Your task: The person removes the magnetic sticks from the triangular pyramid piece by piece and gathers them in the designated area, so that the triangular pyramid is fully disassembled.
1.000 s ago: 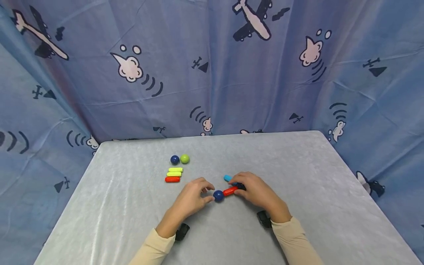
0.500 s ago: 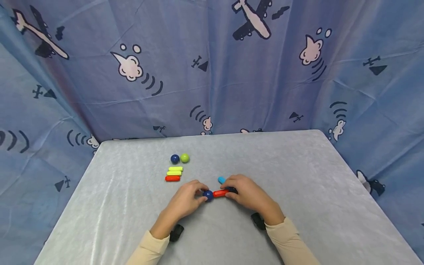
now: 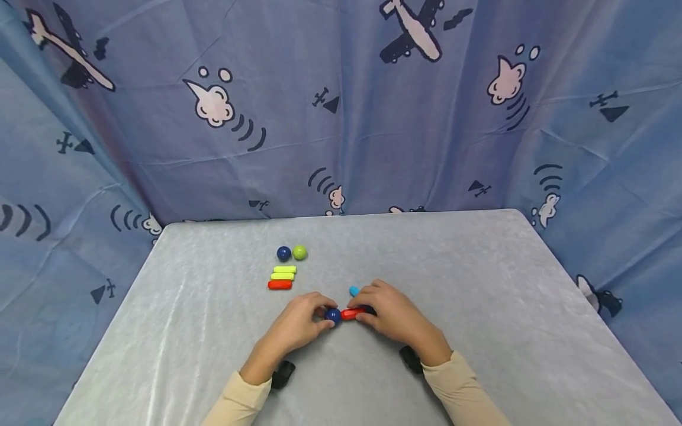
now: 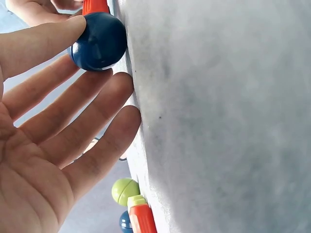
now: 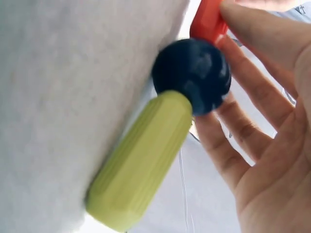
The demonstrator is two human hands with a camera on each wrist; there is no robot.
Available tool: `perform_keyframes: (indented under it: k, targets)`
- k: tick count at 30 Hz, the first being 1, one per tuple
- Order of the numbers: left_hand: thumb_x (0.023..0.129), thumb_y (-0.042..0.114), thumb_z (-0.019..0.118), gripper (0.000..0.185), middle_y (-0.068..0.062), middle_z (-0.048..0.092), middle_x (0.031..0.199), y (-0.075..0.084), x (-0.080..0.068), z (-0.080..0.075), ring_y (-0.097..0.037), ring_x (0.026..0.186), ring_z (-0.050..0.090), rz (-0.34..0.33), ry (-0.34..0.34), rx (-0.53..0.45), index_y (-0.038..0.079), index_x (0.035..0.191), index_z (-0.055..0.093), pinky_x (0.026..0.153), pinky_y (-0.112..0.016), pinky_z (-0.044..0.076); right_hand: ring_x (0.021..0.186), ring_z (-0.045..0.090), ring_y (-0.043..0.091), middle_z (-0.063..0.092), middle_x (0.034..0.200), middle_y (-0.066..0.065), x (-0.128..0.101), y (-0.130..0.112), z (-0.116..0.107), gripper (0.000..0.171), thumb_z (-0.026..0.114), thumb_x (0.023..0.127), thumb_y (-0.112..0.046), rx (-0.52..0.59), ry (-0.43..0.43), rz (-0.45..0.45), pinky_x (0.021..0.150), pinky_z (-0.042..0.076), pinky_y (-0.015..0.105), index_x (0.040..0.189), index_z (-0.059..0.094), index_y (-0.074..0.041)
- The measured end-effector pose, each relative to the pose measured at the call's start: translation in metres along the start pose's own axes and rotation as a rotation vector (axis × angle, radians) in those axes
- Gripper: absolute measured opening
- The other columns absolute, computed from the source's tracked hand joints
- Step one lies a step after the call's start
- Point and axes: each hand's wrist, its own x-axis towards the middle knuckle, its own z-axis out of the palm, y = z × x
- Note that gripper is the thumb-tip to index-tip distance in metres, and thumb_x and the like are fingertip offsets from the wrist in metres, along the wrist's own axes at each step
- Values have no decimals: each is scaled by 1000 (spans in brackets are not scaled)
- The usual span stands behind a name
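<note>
Dark blue and glossy, the round ball [image 3: 333, 316] is sitting near the middle of the grey cloth-covered table [image 3: 453, 254], and the left hand [image 3: 298, 321] is pinching it between thumb and fingers. Meeting it is a faceted red rod [image 3: 351, 313], which the right hand [image 3: 394, 313] is gripping by thumb and fingers. At that rod's other end, a second dark blue ball [image 5: 189, 75] is touching a ribbed yellow-green rod [image 5: 141, 160]. Beyond the right fingers, a light blue rod [image 3: 354, 291] is poking out.
</note>
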Motion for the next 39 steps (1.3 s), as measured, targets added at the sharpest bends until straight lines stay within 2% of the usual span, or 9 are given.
perform_keyframes:
  k: [5,15,30,39]
  targets:
    - [83,14,81,26,-1,74,105,0,0,0,-14,89,68,0,-8,-14,13,109,75,76,-27,53,96,63,13,74,100,-11,1,-3,2,16,78,87,-22,14,23,-37,88,52,34,103,77,-25]
    - [83,13,81,26,-1,74,103,1,-1,0,-14,88,68,17,-4,-7,13,109,76,76,-27,53,95,66,15,75,97,-10,2,-6,7,12,78,86,-24,-20,16,-16,81,52,36,98,79,-24]
    - [83,13,80,27,-1,73,102,-2,-1,0,-13,86,66,27,-17,-15,11,109,75,76,-26,53,95,67,15,75,96,-10,1,-4,10,13,78,86,-24,-9,13,-12,81,52,37,99,79,-24]
    - [82,13,81,25,-1,73,100,-4,-1,-3,-13,86,68,-3,1,-33,12,107,76,75,-25,53,97,67,16,75,96,-11,2,-5,10,13,79,85,-24,-8,24,-10,83,53,39,98,79,-24]
